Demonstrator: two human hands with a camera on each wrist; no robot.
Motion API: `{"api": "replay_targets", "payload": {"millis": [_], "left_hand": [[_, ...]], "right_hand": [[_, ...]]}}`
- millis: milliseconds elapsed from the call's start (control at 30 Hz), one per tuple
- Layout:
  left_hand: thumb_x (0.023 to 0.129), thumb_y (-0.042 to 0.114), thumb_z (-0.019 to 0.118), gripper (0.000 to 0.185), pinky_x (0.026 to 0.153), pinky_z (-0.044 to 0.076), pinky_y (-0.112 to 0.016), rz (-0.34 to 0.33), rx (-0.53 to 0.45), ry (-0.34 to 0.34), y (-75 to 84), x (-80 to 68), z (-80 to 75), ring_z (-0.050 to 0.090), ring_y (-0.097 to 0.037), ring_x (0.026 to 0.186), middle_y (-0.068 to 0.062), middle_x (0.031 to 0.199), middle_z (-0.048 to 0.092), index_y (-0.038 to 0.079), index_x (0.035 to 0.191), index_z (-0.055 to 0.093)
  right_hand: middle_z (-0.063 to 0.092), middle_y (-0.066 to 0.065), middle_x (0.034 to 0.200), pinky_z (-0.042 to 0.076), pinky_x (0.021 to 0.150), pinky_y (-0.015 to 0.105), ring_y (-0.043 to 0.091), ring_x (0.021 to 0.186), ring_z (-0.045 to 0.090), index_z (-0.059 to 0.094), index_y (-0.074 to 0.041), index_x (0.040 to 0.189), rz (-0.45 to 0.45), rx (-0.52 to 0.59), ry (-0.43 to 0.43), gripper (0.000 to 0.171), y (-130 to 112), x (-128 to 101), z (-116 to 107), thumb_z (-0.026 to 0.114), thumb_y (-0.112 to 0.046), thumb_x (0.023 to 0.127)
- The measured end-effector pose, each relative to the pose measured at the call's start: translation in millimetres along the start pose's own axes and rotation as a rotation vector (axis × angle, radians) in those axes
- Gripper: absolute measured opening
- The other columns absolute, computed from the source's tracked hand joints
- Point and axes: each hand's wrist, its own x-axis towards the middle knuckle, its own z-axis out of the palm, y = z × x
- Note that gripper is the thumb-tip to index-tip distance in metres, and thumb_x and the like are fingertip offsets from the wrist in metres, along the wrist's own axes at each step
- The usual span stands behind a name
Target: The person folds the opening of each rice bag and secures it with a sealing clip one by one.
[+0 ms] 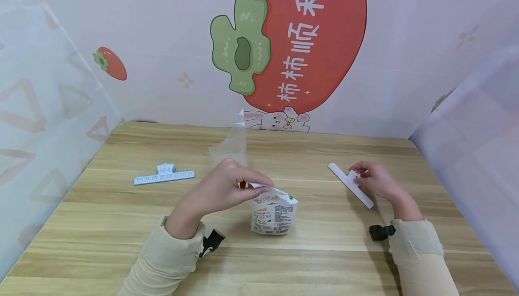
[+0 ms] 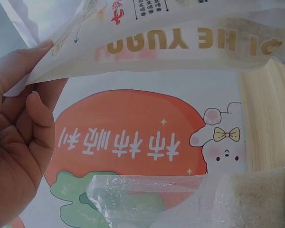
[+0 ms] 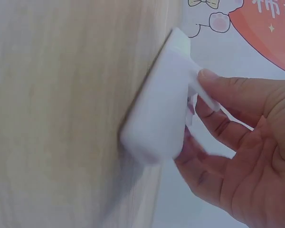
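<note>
My left hand pinches the folded top edge of a white printed food bag that stands upright on the wooden table. In the left wrist view the bag stretches across the top, its edge between thumb and fingers. At the right, my right hand pinches the grip tab of a long white sealing clip. Up close in the right wrist view, thumb and fingers lie on either side of the tab on the white clip, whose bar is close over the tabletop.
A light blue sealing clip lies on the table at the left. Behind the left hand stands a clear plastic bag with pale grains in its bottom. A printed backdrop walls the far side.
</note>
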Motion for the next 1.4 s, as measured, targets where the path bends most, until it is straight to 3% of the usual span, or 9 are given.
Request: {"api": "replay_targets", "payload": {"millis": [133, 367, 633, 900, 1067, 1233, 1400], "left_hand": [[0.084, 0.002, 0.077, 0.015, 0.046, 0.035, -0.016, -0.002, -0.003, 0.001, -0.4, -0.2, 0.4, 0.05, 0.005, 0.06, -0.003, 0.091, 0.078, 0.005, 0.098, 0.079], [0.084, 0.003, 0.077, 0.015, 0.046, 0.034, -0.016, -0.014, -0.003, -0.003, 0.5, 0.4, 0.5, 0.051, 0.004, 0.06, -0.003, 0.092, 0.078, 0.005, 0.099, 0.079], [0.084, 0.003, 0.078, 0.015, 0.047, 0.036, -0.016, 0.0, 0.0, 0.004, 1.0, -1.0, 0.7, 0.052, 0.004, 0.061, -0.002, 0.091, 0.078, 0.006, 0.098, 0.079], [0.083, 0.004, 0.078, 0.015, 0.047, 0.035, -0.016, -0.024, 0.012, 0.008, 2.3, -0.4, 0.8, 0.05, 0.004, 0.06, -0.002, 0.092, 0.078, 0.007, 0.098, 0.079], [0.083, 0.004, 0.078, 0.015, 0.047, 0.034, -0.016, -0.041, 0.012, 0.006, 2.7, 0.4, -0.1, 0.049, 0.004, 0.059, -0.002, 0.091, 0.078, 0.007, 0.098, 0.079], [0.084, 0.005, 0.078, 0.015, 0.046, 0.034, -0.016, -0.053, 0.006, 0.009, 1.9, -0.1, -0.2, 0.049, 0.003, 0.058, -0.002, 0.091, 0.078, 0.007, 0.099, 0.079], [0.084, 0.006, 0.078, 0.015, 0.048, 0.038, -0.017, -0.079, -0.004, 0.01, 1.6, -0.8, -0.8, 0.052, 0.002, 0.061, -0.003, 0.091, 0.078, 0.006, 0.099, 0.079]], "right_hand": [[0.061, 0.019, 0.101, 0.05, 0.075, 0.026, 0.03, 0.095, 0.061, 0.063, 0.008, 0.114, -0.027, -0.012, 0.008, 0.024, -0.7, -0.2, -0.3, 0.062, 0.006, 0.09], [0.058, 0.03, 0.121, 0.051, 0.071, 0.029, 0.035, 0.095, 0.065, 0.063, 0.005, 0.116, -0.032, -0.013, 0.002, 0.024, -4.4, -1.8, -0.9, 0.062, 0.003, 0.092], [0.067, 0.023, 0.116, 0.05, 0.074, 0.028, 0.029, 0.095, 0.063, 0.068, -0.001, 0.116, -0.059, -0.076, 0.035, 0.022, -6.8, -2.7, 1.1, 0.062, -0.004, 0.095], [0.068, 0.023, 0.109, 0.049, 0.071, 0.024, 0.031, 0.096, 0.062, 0.054, 0.01, 0.133, -0.062, -0.072, 0.075, 0.044, -17.0, -5.0, 0.9, 0.065, -0.011, 0.096], [0.07, 0.023, 0.109, 0.048, 0.07, 0.022, 0.032, 0.098, 0.064, 0.056, 0.011, 0.132, -0.077, -0.079, 0.101, 0.042, -25.2, -9.6, -0.1, 0.065, -0.009, 0.096], [0.07, 0.022, 0.114, 0.049, 0.07, 0.023, 0.028, 0.097, 0.064, 0.063, 0.006, 0.126, -0.092, -0.065, 0.12, 0.034, -35.4, -14.2, -0.6, 0.064, -0.011, 0.097], [0.072, 0.016, 0.108, 0.053, 0.074, 0.022, 0.008, 0.093, 0.062, 0.065, 0.002, 0.12, -0.134, -0.036, 0.14, 0.028, -44.4, -18.8, 2.2, 0.066, -0.013, 0.096]]}}
